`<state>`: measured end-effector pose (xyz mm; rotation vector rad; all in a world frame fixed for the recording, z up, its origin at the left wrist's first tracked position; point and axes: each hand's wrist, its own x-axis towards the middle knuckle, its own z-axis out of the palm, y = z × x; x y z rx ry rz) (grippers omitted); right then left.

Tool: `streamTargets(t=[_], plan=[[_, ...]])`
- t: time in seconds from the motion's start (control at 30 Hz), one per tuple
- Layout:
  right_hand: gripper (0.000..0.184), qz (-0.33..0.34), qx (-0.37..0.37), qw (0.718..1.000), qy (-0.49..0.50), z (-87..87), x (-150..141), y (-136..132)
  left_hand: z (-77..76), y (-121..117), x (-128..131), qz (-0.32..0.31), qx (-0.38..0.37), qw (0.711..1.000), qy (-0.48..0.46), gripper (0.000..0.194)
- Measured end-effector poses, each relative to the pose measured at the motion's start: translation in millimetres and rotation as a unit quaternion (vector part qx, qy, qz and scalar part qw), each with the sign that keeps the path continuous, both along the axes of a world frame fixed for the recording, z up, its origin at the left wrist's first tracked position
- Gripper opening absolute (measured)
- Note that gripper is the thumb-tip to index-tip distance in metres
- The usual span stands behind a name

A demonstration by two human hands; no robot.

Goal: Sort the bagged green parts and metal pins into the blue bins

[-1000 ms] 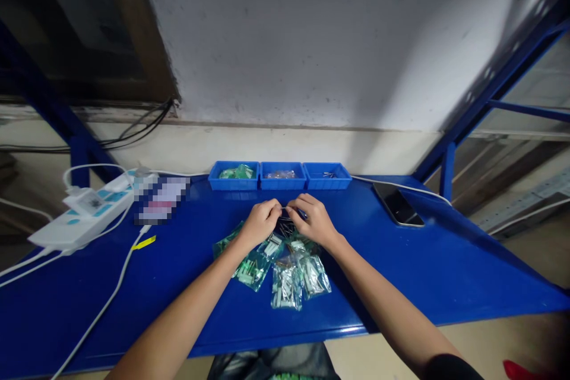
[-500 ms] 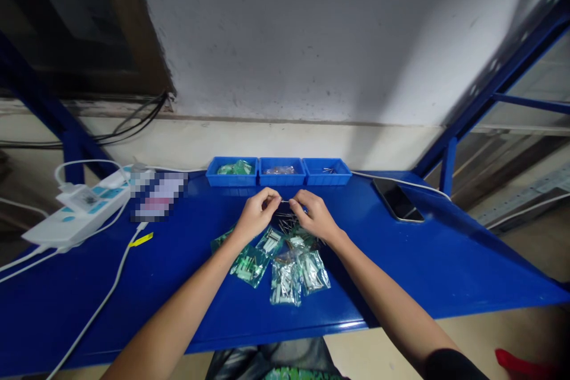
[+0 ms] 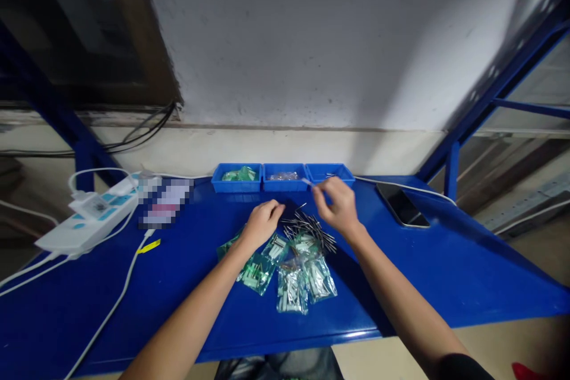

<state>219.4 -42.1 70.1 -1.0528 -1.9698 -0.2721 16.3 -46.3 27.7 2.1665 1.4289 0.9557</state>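
My left hand [image 3: 263,224] is closed in a pinch just left of a pile of thin dark metal pins [image 3: 312,230]; what its fingertips hold, if anything, is hidden. Raised on the right, my right hand [image 3: 337,205] pinches a small, slim pale piece [image 3: 307,182], blurred, in front of the blue bins. Below the hands lie several small clear bags, among them one bag [image 3: 292,291] packed with white plugs and metal pieces and another bag [image 3: 255,273] with a greenish look.
Along the back stand a left bin [image 3: 236,186] of green bags, a middle bin [image 3: 285,186] of clear items and a right bin [image 3: 318,179] with a few thin pieces. A phone [image 3: 403,205] lies right; a power strip [image 3: 98,214] and cables lie left on the blue table [image 3: 178,285].
My hands, earlier fingertip to fingertip with a thin piece between them, have come apart. My right hand has moved up and right with a pale piece, uncovering the pin pile.
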Motion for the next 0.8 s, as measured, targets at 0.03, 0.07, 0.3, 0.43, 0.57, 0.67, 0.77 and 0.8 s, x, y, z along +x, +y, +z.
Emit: streamTargets(t=[0.03, 0.07, 0.3, 0.43, 0.57, 0.67, 0.77, 0.8], plan=[[0.024, -0.044, 0.028, 0.998, 0.043, 5.2, 6.8, 5.0, -1.9, -0.1, -0.7, -0.007, 0.009, 0.999, 0.038, 0.021], [0.025, -0.096, 0.047, 0.991, 0.077, 9.4, 13.7, 10.7, -3.9, -0.4, -1.3, -0.014, 0.017, 0.997, 0.077, 0.014], [0.021, -0.251, -0.110, 0.961, 0.027, -14.7, 38.6, 27.5, -13.3, -1.8, -0.1, -0.020, 0.000, 0.988, 0.150, 0.006], [0.020, -0.154, -0.136, 0.977, 0.051, -35.7, 18.1, 13.8, -15.3, -2.9, 3.3, -0.014, 0.038, 0.981, 0.188, 0.011], [0.029, -0.088, -0.131, 0.985, 0.066, -43.5, -9.4, 5.8, -11.5, -6.5, 3.3, -0.031, 0.062, 0.974, 0.217, 0.009], [0.028, -0.066, -0.133, 0.986, 0.071, -48.4, -18.7, 3.8, -8.1, -8.8, 2.8, -0.061, 0.076, 0.970, 0.222, 0.006], [0.025, -0.059, -0.136, 0.986, 0.075, -50.3, -19.3, 2.9, -8.1, -9.7, 4.0, -0.058, 0.073, 0.971, 0.219, 0.007], [0.022, -0.061, -0.139, 0.985, 0.076, -49.8, -18.8, 2.6, -8.6, -9.6, 4.6, -0.051, 0.069, 0.972, 0.218, 0.008]])
